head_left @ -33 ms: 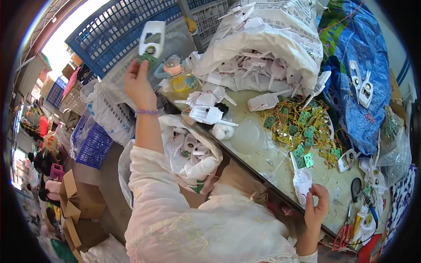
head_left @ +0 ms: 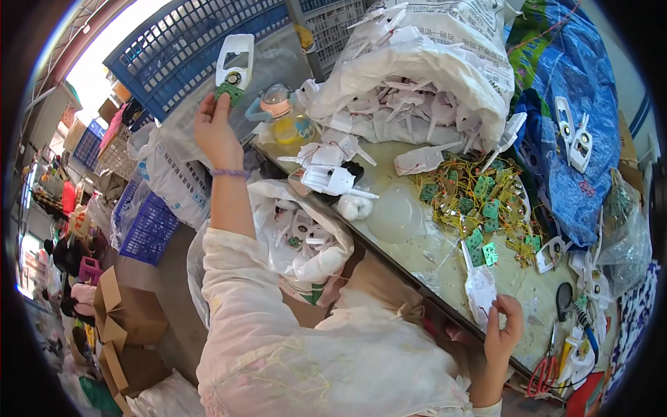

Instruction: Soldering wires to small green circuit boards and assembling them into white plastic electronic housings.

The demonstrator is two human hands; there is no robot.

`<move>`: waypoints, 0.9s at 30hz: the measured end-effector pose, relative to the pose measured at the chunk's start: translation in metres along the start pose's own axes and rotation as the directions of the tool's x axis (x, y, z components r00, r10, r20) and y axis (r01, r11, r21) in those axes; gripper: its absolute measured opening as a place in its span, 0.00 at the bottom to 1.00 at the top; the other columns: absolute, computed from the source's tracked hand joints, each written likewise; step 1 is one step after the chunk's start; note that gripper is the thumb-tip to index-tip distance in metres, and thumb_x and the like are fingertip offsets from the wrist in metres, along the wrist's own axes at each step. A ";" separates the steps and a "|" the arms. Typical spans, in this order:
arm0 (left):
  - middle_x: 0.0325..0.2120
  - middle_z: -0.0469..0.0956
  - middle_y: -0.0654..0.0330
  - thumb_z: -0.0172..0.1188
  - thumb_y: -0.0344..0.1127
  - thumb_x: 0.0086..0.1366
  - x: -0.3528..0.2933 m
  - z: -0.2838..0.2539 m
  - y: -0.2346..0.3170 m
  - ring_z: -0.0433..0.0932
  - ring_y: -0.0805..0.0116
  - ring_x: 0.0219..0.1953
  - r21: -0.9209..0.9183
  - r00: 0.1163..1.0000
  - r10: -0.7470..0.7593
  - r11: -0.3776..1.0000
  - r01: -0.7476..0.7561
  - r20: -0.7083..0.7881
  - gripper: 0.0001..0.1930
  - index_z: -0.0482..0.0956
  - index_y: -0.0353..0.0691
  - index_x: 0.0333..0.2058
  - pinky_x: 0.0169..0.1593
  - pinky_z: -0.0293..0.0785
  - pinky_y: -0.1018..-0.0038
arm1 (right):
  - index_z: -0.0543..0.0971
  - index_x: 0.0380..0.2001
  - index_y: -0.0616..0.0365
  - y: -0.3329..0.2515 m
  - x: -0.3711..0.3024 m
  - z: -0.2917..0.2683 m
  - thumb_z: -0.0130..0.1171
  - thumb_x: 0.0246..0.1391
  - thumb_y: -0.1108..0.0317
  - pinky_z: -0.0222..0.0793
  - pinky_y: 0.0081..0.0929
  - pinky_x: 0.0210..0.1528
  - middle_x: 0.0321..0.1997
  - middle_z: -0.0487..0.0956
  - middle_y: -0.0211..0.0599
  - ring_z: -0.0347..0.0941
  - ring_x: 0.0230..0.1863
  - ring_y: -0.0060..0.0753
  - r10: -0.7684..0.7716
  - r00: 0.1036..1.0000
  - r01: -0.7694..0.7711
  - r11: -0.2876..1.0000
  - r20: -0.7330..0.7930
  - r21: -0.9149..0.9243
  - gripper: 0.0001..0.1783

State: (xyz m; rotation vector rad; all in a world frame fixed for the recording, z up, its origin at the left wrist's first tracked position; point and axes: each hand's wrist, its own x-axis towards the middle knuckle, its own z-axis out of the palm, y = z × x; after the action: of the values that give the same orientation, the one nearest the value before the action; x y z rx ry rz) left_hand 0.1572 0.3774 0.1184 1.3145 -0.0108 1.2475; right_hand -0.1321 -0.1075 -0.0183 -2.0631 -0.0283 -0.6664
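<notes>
My left hand (head_left: 219, 135), raised at the upper left, pinches a green circuit board (head_left: 229, 92) between thumb and fingers. Attached to the board, or right against it, is a white plastic frame (head_left: 237, 57) with a large cut-out and a round dark part. Low on the right, the thumb and fingertips of my right hand (head_left: 506, 330) close on the near end of a white plastic shell (head_left: 480, 286), which lies on the table with its narrow handle pointing away. Beyond it sits a heap of green circuit boards with yellow wires (head_left: 479, 201).
A big white sack (head_left: 424, 69) spills white plastic parts at the back of the table (head_left: 396, 240). Another bag of parts (head_left: 323, 267) stands below its left edge. A bottle with yellow liquid (head_left: 288, 128), red-handled scissors (head_left: 545, 375) and a blue tarp (head_left: 587, 194) are around.
My left hand has shifted slightly left, and the white frame with its board has tilted a little. My right hand stays at the white shell.
</notes>
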 end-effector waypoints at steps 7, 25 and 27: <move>0.36 0.80 0.55 0.68 0.32 0.54 0.021 0.004 -0.041 0.79 0.70 0.37 0.179 0.985 -0.075 0.983 0.047 0.154 0.18 0.78 0.29 0.42 0.42 0.75 0.77 | 0.76 0.40 0.65 0.014 -0.016 -0.016 0.56 0.52 0.79 0.69 0.23 0.41 0.42 0.76 0.40 0.73 0.37 0.28 0.118 0.992 -0.121 0.991 -0.042 -0.061 0.11; 0.37 0.79 0.45 0.52 0.31 0.55 -0.020 0.112 -0.078 0.77 0.46 0.43 0.615 0.623 -0.151 0.447 -0.650 0.767 0.14 0.81 0.38 0.39 0.47 0.71 0.56 | 0.77 0.37 0.61 -0.005 -0.024 -0.021 0.63 0.45 0.76 0.73 0.33 0.40 0.39 0.78 0.47 0.76 0.38 0.48 0.084 0.996 -0.079 0.969 0.009 -0.235 0.13; 0.41 0.79 0.50 0.54 0.31 0.56 -0.023 0.115 -0.043 0.76 0.50 0.46 0.543 0.606 -0.006 0.452 -0.708 0.795 0.15 0.80 0.40 0.42 0.49 0.70 0.61 | 0.78 0.36 0.61 -0.005 -0.021 -0.023 0.63 0.45 0.76 0.73 0.32 0.38 0.39 0.78 0.46 0.76 0.37 0.47 0.103 0.993 -0.113 0.970 -0.057 -0.217 0.12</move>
State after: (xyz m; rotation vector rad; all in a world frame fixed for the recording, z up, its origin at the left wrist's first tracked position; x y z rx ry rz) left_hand 0.2472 0.2906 0.1146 2.7891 -0.3419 1.0219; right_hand -0.1611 -0.1179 -0.0149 -2.2429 0.1909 -0.6727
